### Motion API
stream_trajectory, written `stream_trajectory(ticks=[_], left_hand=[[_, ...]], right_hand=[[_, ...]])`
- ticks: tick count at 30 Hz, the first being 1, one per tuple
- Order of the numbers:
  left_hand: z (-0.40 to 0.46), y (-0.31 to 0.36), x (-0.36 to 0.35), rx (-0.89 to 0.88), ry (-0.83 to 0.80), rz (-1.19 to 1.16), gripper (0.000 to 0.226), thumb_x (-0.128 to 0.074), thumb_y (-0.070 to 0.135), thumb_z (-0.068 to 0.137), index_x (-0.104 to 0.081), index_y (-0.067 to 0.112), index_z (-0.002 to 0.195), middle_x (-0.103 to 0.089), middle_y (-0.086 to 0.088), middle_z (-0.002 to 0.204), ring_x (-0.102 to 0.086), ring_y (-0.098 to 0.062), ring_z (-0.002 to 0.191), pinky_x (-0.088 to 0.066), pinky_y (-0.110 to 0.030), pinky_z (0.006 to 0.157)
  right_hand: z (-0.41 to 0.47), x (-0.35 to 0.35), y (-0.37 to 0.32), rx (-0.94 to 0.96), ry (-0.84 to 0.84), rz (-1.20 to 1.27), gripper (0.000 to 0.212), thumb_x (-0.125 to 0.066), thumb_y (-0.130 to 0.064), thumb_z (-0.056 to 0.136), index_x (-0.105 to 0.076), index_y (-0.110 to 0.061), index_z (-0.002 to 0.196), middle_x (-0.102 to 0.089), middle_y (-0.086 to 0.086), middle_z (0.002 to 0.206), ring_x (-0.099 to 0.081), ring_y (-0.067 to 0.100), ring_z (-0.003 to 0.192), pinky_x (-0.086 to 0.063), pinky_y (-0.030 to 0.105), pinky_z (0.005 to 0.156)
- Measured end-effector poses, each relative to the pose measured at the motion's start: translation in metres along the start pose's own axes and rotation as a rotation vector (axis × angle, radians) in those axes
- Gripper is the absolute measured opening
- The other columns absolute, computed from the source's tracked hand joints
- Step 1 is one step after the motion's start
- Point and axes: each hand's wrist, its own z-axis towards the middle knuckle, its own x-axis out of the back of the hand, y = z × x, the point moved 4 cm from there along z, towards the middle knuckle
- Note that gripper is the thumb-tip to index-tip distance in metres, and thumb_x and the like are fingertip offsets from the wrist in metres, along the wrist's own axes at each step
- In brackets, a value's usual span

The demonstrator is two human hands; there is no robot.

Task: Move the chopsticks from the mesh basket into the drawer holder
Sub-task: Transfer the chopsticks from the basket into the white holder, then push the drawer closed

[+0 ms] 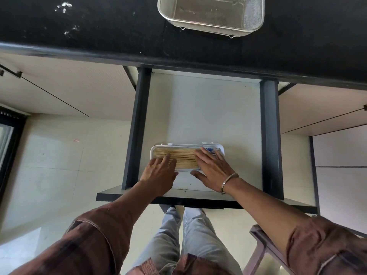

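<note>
Several pale wooden chopsticks [183, 158] lie side by side in a white plastic holder [154, 151] near the front of the open drawer [206, 112]. My left hand [158, 174] rests flat on the holder's left part, fingers spread over the chopsticks. My right hand [213, 167] lies flat over the right part, covering the chopstick ends and a blue-and-white item; a metal bangle is on that wrist. Neither hand grips anything. The mesh basket [254, 18] stands on the black counter at the top and looks empty.
The black countertop [99, 26] runs across the top. The drawer has dark side rails [271, 135] and a dark front panel [111, 195]. A stool or chair frame [258, 241] stands at the lower right by my legs. Pale cabinet fronts flank the drawer.
</note>
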Motion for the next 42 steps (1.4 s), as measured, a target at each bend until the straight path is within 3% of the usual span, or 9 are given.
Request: stream_trajectory(ticks=[8, 12, 16, 18, 22, 26, 33, 38, 42], left_hand=[[0.001, -0.004, 0.007, -0.018, 0.009, -0.066, 0.06, -0.039, 0.047, 0.107, -0.031, 0.02, 0.16, -0.023, -0.011, 0.17, -0.03, -0.034, 0.154, -0.025, -0.049, 0.125], [-0.015, -0.001, 0.028, 0.026, 0.103, -0.314, 0.06, -0.047, 0.047, 0.105, -0.035, 0.023, 0.159, -0.039, -0.003, 0.165, -0.044, -0.029, 0.147, -0.038, -0.048, 0.118], [-0.061, 0.009, 0.052, 0.191, 0.296, -0.992, 0.035, -0.058, 0.031, 0.104, -0.061, 0.017, 0.136, -0.074, -0.005, 0.124, -0.073, -0.021, 0.107, -0.062, -0.042, 0.093], [-0.092, 0.015, 0.045, 0.476, 0.291, -1.463, 0.023, -0.056, 0.028, 0.105, -0.068, 0.009, 0.111, -0.076, -0.007, 0.094, -0.076, -0.026, 0.086, -0.065, -0.037, 0.077], [-0.14, 0.039, 0.0, 1.031, -0.288, -2.095, 0.025, -0.05, 0.029, 0.102, -0.058, 0.005, 0.096, -0.066, -0.018, 0.093, -0.066, -0.034, 0.085, -0.051, -0.041, 0.084], [-0.143, 0.033, -0.012, 1.084, -0.209, -2.1, 0.016, -0.043, 0.011, 0.099, -0.055, 0.002, 0.103, -0.066, -0.027, 0.112, -0.064, -0.036, 0.092, -0.046, -0.039, 0.079], [-0.117, 0.023, 0.009, 1.072, -0.008, -2.11, 0.027, -0.029, -0.006, 0.092, -0.05, -0.005, 0.109, -0.056, -0.039, 0.136, -0.061, -0.049, 0.114, -0.042, -0.054, 0.112], [-0.091, 0.019, 0.027, 1.102, 0.058, -2.094, 0.024, -0.026, -0.009, 0.092, -0.049, -0.003, 0.094, -0.058, -0.033, 0.121, -0.064, -0.046, 0.097, -0.041, -0.054, 0.107], [-0.055, 0.011, 0.055, 1.036, 0.103, -2.064, 0.03, -0.024, -0.01, 0.093, -0.052, -0.001, 0.098, -0.063, -0.027, 0.111, -0.063, -0.044, 0.109, -0.041, -0.052, 0.11]], right_hand=[[0.003, -0.002, 0.004, -0.001, 0.046, 0.06, 0.077, -0.028, -0.061, 0.096, -0.047, -0.005, 0.145, -0.038, 0.009, 0.159, -0.035, 0.028, 0.147, -0.029, 0.05, 0.118], [-0.01, 0.017, 0.001, -0.028, 0.158, 0.212, 0.059, -0.053, -0.044, 0.099, -0.05, -0.005, 0.144, -0.038, 0.007, 0.159, -0.048, 0.029, 0.137, -0.043, 0.044, 0.11], [-0.053, 0.047, -0.013, -0.211, 0.362, 0.555, 0.053, -0.055, -0.042, 0.098, -0.055, -0.012, 0.141, -0.05, 0.001, 0.152, -0.052, 0.016, 0.134, -0.049, 0.033, 0.104], [-0.084, 0.056, -0.021, -0.38, 0.506, 0.895, 0.042, -0.062, -0.034, 0.098, -0.063, -0.01, 0.132, -0.064, 0.003, 0.136, -0.061, 0.012, 0.125, -0.051, 0.03, 0.102], [-0.141, 0.046, -0.045, -1.129, 0.574, 1.678, 0.008, -0.067, -0.011, 0.095, -0.069, -0.004, 0.094, -0.073, 0.015, 0.088, -0.073, 0.03, 0.075, -0.062, 0.033, 0.064], [-0.163, 0.021, -0.074, -1.531, 0.37, 2.04, 0.014, -0.064, -0.01, 0.093, -0.057, 0.002, 0.091, -0.06, 0.018, 0.085, -0.063, 0.033, 0.064, -0.059, 0.04, 0.061], [-0.136, 0.028, -0.072, -1.504, 0.53, 2.197, 0.017, -0.043, 0.01, 0.092, -0.051, 0.004, 0.078, -0.054, 0.018, 0.071, -0.06, 0.034, 0.069, -0.06, 0.035, 0.045], [-0.114, 0.039, -0.048, -1.43, 0.556, 2.198, 0.021, -0.034, 0.015, 0.087, -0.05, 0.005, 0.079, -0.059, 0.022, 0.072, -0.063, 0.039, 0.072, -0.061, 0.039, 0.049], [-0.077, 0.056, -0.021, -1.335, 0.571, 2.227, 0.022, -0.031, 0.016, 0.087, -0.052, 0.009, 0.085, -0.062, 0.029, 0.084, -0.066, 0.038, 0.074, -0.061, 0.037, 0.05]])
